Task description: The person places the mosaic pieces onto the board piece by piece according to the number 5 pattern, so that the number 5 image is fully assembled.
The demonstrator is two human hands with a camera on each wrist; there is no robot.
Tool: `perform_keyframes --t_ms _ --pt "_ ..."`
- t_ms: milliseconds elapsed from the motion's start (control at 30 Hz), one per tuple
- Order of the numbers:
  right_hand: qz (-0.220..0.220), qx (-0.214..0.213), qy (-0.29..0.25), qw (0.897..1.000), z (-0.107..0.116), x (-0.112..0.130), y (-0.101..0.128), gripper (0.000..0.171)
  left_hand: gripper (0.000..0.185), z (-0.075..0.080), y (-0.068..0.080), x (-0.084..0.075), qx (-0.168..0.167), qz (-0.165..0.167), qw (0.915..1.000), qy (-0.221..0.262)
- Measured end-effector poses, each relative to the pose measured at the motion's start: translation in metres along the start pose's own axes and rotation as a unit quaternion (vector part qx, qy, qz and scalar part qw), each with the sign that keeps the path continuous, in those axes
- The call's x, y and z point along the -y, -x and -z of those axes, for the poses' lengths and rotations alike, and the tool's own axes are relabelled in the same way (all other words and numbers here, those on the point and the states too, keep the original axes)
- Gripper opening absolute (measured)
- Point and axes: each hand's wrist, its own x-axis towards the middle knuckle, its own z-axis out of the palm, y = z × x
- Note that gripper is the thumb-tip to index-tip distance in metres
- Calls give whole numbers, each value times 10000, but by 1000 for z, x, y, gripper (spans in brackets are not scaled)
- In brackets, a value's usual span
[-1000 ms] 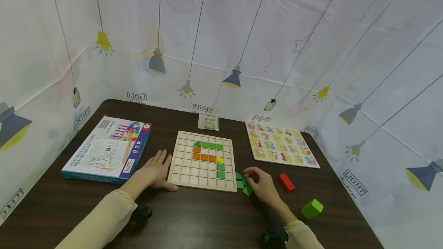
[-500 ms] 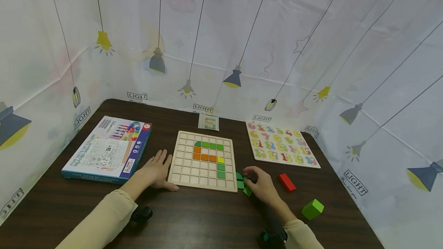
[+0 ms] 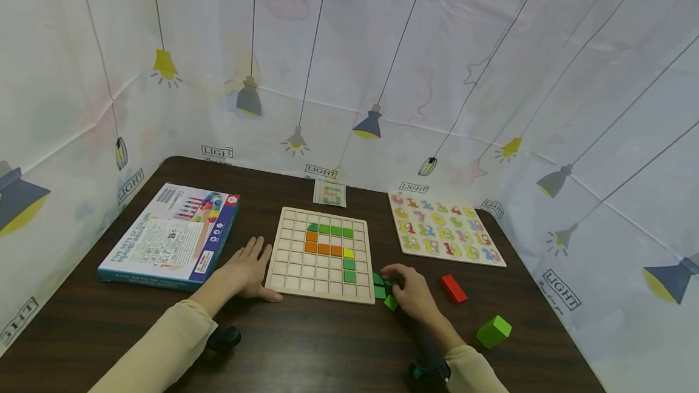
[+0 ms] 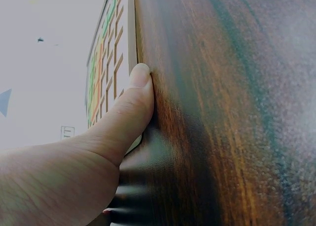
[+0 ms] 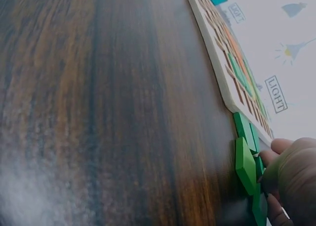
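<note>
Clock taken from the board [image 3: 295,272], 12 being the far side. Board is lying flat on the dark table [image 3: 306,350], carrying a stepped run of green, orange and yellow tiles [image 3: 323,249]. Left hand [image 3: 248,268] is resting near 9, fingers straight and spreading on the table, thumb touching the board's near-left corner; holding nothing. Right hand [image 3: 411,290] is reaching in at 4, fingers bending over loose green pieces [image 3: 379,292] beside the board's near-right corner, touching them; whether it is pinching one, I cannot tell. Box [image 3: 175,229] is lying at 9, card [image 3: 329,193] at 12, number board [image 3: 445,229] between 2 and 3. Red block [image 3: 453,288] is lying beyond the right hand, before 4; green block [image 3: 494,332] is sitting farther out, near 4.
</note>
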Motion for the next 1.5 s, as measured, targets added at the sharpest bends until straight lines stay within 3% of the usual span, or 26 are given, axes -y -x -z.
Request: perform_keyframes --t_ms 167,467,833,1067,1267,1500 --pt "-48 -250 -61 9997 -1 0 0 33 113 -1 0 1 -15 8 10000 12" --pt "-734 -406 99 9964 0 3 -2 29 112 1 1 0 -14 -23 10000 63" --pt "-827 -534 -27 9951 -3 -4 1 26 112 -1 1 -1 -14 -15 10000 -20" --pt "-462 -755 -307 9956 -5 0 -3 27 111 1 3 -2 -37 -27 10000 40" --pt "129 -263 -517 9982 -8 11 -5 29 113 1 1 -1 49 -3 9999 145" --pt "539 124 -610 9966 -13 19 -6 32 122 -12 -13 10 62 22 10000 -40"
